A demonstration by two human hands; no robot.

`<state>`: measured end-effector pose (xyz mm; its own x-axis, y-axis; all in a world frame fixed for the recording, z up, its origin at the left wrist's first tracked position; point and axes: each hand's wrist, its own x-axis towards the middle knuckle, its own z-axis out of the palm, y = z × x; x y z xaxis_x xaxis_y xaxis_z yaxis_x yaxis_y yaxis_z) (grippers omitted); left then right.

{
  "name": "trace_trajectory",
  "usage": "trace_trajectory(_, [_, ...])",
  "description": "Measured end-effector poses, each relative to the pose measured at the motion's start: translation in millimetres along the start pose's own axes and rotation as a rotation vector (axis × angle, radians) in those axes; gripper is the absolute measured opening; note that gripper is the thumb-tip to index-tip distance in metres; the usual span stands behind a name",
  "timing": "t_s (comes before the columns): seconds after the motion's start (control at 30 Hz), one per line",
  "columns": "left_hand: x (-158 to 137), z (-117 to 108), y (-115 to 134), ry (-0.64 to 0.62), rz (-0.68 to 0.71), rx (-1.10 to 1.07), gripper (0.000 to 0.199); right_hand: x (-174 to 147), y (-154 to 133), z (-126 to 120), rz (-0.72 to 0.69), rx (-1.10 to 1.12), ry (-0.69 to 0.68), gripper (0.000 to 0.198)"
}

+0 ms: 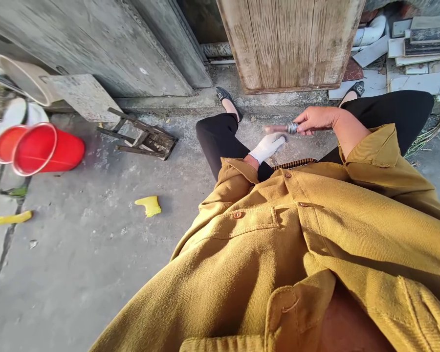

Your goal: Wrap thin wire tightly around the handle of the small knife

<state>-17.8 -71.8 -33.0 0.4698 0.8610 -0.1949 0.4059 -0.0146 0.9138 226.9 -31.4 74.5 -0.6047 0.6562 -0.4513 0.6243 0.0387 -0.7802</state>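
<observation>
My right hand (317, 120), bare, is closed around a brown stick (275, 129) with a coil of silvery wire (292, 128) wound on it. The stick points left, over my lap, and part of it shows past my wrist side. Just below its left end is my left hand (268, 147), in a white knitted glove. Its fingers look curled together close to the stick; whatever may be in them is hidden. A black-and-yellow striped band (297, 162) lies at my waist between the hands.
A small dark wooden stool (146, 139) lies tipped to the left, beside a leaning board (82, 95). Red buckets (68, 149) lie farther left. Yellow scraps (148, 206) are on the concrete. A wooden door (278, 44) stands ahead, with stacked tiles (425, 83) at right.
</observation>
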Motion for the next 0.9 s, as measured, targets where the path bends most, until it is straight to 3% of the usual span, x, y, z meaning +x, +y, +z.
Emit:
trace_trajectory(0.13, [2,5,-7,-0.058,-0.028,-0.179,0.025,10,-1,11,0.071,0.228,0.312,0.037])
trace_trajectory(0.23, [7,6,-14,-0.086,-0.05,-0.159,0.022,20,-1,20,0.145,0.173,0.394,0.031])
trace_trajectory(0.37, [9,4,-16,-0.112,-0.03,-0.179,0.018,25,-1,24,0.178,0.062,0.394,0.026])
trace_trajectory(0.6, [-1,2,1,-0.105,-0.071,-0.644,0.035,11,-15,23,-0.074,0.421,0.361,0.037])
trace_trajectory(0.7, [-2,-2,3,-0.045,-0.064,-0.829,0.03,7,-20,22,-0.157,0.503,0.32,0.041])
trace_trajectory(0.9, [6,-7,-10,0.08,-0.286,-0.886,0.023,8,-18,16,-0.353,0.63,0.271,0.048])
